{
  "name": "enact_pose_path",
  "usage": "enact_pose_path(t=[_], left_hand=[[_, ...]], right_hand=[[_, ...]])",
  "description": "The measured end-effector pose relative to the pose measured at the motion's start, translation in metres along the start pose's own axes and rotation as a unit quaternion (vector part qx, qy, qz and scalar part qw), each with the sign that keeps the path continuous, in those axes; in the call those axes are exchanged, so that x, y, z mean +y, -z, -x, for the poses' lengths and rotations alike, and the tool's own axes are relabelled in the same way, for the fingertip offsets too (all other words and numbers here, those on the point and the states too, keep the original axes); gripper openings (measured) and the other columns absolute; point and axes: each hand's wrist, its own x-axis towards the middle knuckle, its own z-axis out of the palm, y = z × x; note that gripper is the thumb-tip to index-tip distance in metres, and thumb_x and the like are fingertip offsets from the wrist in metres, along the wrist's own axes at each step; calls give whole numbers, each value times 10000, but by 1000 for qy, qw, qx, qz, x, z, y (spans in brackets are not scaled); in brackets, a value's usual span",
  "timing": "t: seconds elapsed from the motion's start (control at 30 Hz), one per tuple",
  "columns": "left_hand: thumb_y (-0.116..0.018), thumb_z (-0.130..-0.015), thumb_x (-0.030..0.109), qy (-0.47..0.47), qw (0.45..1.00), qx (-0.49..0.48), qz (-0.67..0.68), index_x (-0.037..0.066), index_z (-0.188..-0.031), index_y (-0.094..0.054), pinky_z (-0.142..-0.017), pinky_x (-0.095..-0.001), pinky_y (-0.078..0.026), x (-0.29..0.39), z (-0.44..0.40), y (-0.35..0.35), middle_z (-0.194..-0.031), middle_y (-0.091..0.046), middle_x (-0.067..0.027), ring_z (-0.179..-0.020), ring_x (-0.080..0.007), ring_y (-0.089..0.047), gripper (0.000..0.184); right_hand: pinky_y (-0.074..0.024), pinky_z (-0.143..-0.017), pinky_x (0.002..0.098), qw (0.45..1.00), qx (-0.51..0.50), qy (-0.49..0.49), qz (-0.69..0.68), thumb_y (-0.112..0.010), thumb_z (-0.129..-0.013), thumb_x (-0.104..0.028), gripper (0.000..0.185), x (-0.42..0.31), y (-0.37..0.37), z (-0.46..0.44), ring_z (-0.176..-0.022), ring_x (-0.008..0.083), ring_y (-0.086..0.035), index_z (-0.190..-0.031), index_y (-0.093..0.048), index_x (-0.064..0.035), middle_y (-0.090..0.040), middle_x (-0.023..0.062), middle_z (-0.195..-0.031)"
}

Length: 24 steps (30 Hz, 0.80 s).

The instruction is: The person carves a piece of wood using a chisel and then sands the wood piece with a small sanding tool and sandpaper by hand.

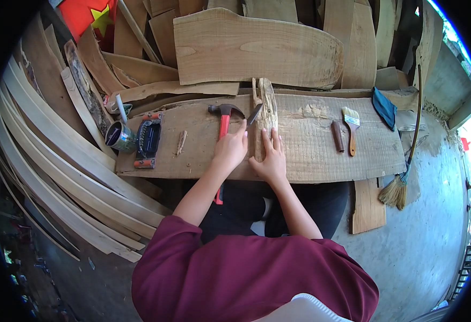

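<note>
Wooden bench (310,155) with hammer (225,126), brush (351,129), sander (148,140) around both hands (251,155)

I see stacked wooden boards (259,51) lining the back and left, a red flag with a yellow star (102,20), a grey floor (431,185), and bright daylight entering at the right edge.

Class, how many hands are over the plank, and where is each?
2: the left hand on the split wood, the right hand over the handle of the hammer.
</note>
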Motion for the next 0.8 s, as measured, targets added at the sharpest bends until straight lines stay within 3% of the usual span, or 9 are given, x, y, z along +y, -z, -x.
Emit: enact_pose_path(t=[0.13,0.57,0.8], left_hand=[[-441,-953,283,-18,998,37,-43,179,-1362,-479,-567,-496,-520,3,-13,-22,-634,-618,-209,-608,-389,-637,424],[-471,-946,255,-17,998,25,-51,148,-1300,-546,-613,-496,-521,14,3,5,-690,-628,-215,-655,-392,-637,377],[-481,-946,255,-12,998,16,-52,125,-1302,-539,-612,-484,-523,19,4,12,-702,-634,-208,-658,-379,-641,383]], right_hand=[[-263,-1115,478,1000,5,9,-6,-717,-638,-300,904,1,-1,0,-1345,465,-272,-1446,-349,-130,-262,248,-1490],[-310,-1090,485,1000,10,-2,2,-690,-653,-282,871,-2,1,1,-1341,461,-292,-1445,-354,-151,-275,214,-1495],[-277,-1104,492,1000,-12,-11,-10,-702,-646,-292,890,-3,2,0,-1345,475,-266,-1445,-348,-122,-256,249,-1492]])
